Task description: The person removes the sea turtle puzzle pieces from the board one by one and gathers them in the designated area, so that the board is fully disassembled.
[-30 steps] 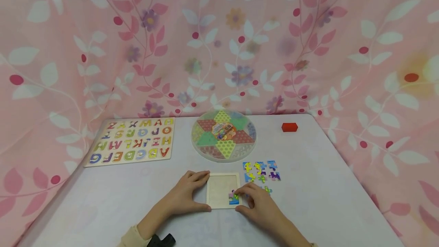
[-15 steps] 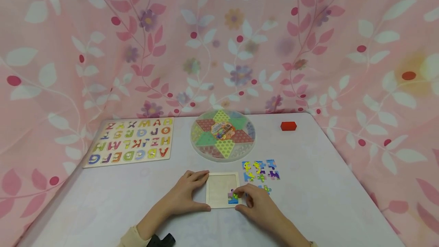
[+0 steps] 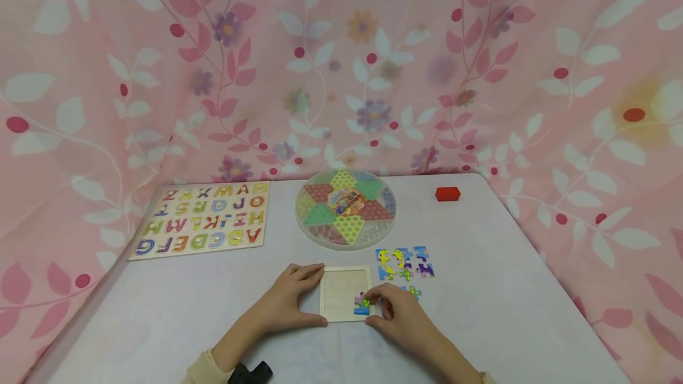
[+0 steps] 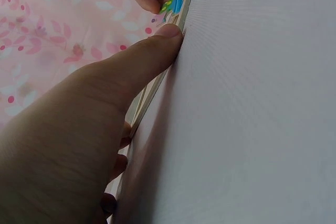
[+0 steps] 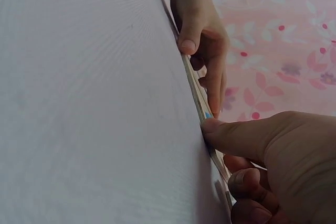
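A small square wooden puzzle tray (image 3: 336,295) lies flat on the white tabletop in front of me. One assembled bit of jigsaw puzzle (image 3: 361,307), blue, green and pink, sits in its lower right corner. My left hand (image 3: 293,301) grips the tray's left side, thumb at the near corner and fingers at the far one. On the right side my right hand (image 3: 400,314) holds the tray's near corner, its index fingertip over the puzzle bit. In the left wrist view, the left thumb (image 4: 168,31) presses the tray's near edge. The right thumb (image 5: 212,125) touches that edge too.
Several loose jigsaw pieces (image 3: 407,262) lie right of the tray, some partly behind the right hand. Farther back are an alphabet board (image 3: 140,255), a round star-patterned game board (image 3: 347,212) and a red block (image 3: 447,194). A black object (image 3: 252,373) shows beside the left sleeve.
The whole head view shifts very slightly. Both hands keep their places at the tray, and the puzzle bit stays in its corner.
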{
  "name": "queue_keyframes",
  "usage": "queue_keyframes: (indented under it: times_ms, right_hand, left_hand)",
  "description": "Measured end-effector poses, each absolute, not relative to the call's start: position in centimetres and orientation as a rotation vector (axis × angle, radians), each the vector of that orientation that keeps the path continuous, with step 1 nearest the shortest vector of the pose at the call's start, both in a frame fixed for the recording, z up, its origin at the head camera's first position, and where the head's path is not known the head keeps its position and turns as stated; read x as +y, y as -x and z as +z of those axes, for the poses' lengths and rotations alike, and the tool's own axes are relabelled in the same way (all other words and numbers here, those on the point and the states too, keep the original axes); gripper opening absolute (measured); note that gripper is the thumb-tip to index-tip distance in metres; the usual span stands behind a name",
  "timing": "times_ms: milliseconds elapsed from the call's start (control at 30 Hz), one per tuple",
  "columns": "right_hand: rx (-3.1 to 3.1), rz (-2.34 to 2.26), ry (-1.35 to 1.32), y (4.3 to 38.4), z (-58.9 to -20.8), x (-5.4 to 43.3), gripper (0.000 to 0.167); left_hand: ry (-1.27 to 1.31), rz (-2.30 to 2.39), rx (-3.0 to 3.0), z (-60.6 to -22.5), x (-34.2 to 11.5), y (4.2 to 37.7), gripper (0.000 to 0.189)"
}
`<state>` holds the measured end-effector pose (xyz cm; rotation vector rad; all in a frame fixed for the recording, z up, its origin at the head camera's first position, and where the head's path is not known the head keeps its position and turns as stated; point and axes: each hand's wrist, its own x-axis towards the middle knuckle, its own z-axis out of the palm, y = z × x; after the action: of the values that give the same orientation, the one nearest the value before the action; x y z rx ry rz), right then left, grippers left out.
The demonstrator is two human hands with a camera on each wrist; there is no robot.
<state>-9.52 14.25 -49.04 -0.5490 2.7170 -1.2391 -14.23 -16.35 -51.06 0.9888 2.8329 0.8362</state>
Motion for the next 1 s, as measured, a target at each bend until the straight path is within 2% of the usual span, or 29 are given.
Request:
queue_keyframes:
  times_ms: [333, 600, 833, 1000]
  right_hand:
    - [2.691, -1.293, 0.527, 9.4, -49.2, 14.1, 0.026]
    - [2.790, -1.222, 0.534, 9.0, -49.5, 13.2, 0.040]
    - [2.870, -1.155, 0.576, 8.8, -49.4, 12.8, 0.027]
    - [2.872, -1.145, 0.549, 8.9, -49.5, 12.8, 0.032]
  left_hand:
    - [-0.983, 0.853, 2.824, -51.1, -16.5, 14.3, 0.106]
    - [-0.950, 0.850, 2.821, -50.9, -16.5, 14.2, 0.108]
    - [-0.986, 0.849, 2.845, -51.1, -16.5, 14.2, 0.107]
    - [-1.008, 0.837, 2.858, -51.1, -16.4, 14.3, 0.106]
